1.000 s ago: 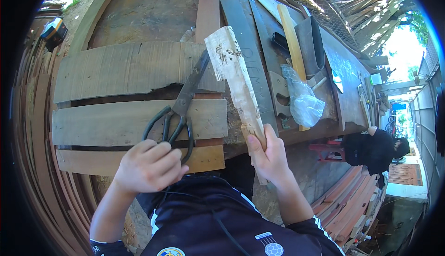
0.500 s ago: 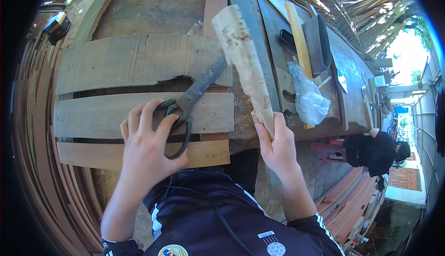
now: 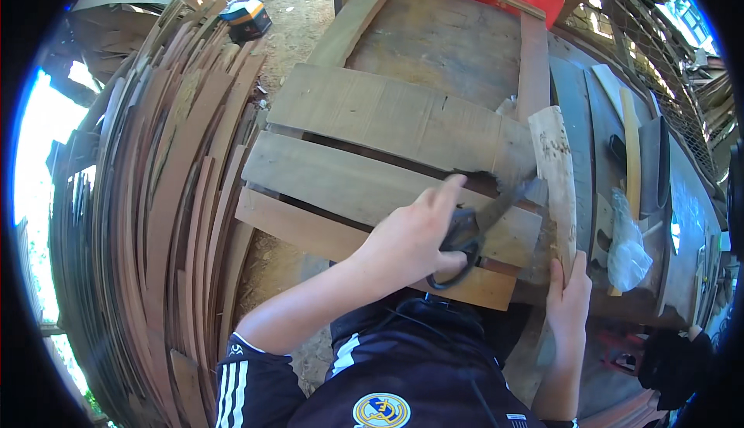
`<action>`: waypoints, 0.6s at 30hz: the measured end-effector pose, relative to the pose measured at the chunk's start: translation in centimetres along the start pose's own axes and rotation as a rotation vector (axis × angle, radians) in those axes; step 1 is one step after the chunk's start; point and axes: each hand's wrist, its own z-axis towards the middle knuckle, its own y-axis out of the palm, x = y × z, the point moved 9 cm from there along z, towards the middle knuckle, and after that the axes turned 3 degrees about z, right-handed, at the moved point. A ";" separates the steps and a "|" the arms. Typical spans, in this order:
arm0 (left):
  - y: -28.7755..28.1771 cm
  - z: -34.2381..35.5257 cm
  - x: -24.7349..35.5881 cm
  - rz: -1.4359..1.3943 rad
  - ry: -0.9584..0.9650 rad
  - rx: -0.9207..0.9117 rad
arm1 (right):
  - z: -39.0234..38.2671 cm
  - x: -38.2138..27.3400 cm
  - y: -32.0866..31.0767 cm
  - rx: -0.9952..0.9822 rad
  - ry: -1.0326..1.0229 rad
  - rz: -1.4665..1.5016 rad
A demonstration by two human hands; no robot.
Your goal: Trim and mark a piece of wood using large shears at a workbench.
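Note:
My left hand (image 3: 415, 238) holds a pair of large dark scissors (image 3: 490, 215). Its thumb is at the lower handle loop, while some fingers reach out past the upper one. The blades slant away to the right, and their tips reach the side of a pale, rough wooden stick (image 3: 556, 168); whether they touch it I cannot tell. Closed round the narrow near end of that stick is my right hand (image 3: 570, 292), keeping it upright with the broad end away from me. Beneath the scissors lie weathered wooden slats (image 3: 349, 168), one with a broken, jagged edge.
Long boards (image 3: 174, 219) are stacked at the left, with a black and orange box (image 3: 246, 19) beyond them. On the right of the table lie a clear plastic bag (image 3: 626, 250) and a yellowish wood strip (image 3: 629, 149). A person in black (image 3: 674, 366) is at lower right.
The view has swung left, so the table and both hands appear further right and more of the board stack shows. Both hands still hold the scissors and the stick.

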 end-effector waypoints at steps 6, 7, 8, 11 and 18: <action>4.5 -3.6 -1.2 -0.789 -0.248 -0.282 | 0.2 0.3 0.2 -0.080 0.062 0.084; 7.0 -4.4 -0.5 -0.953 -0.290 -0.391 | 0.4 0.8 0.0 -0.082 0.070 0.084; 7.8 -4.7 1.4 -1.200 -0.221 -0.390 | 0.5 1.3 -0.2 -0.083 0.079 0.085; 10.9 -5.5 6.5 -1.514 -0.167 -0.558 | 1.2 2.5 -1.2 -0.093 0.085 0.096; 18.7 -3.5 14.1 -1.897 -0.445 -0.818 | -0.8 5.8 -3.8 -0.005 0.215 0.366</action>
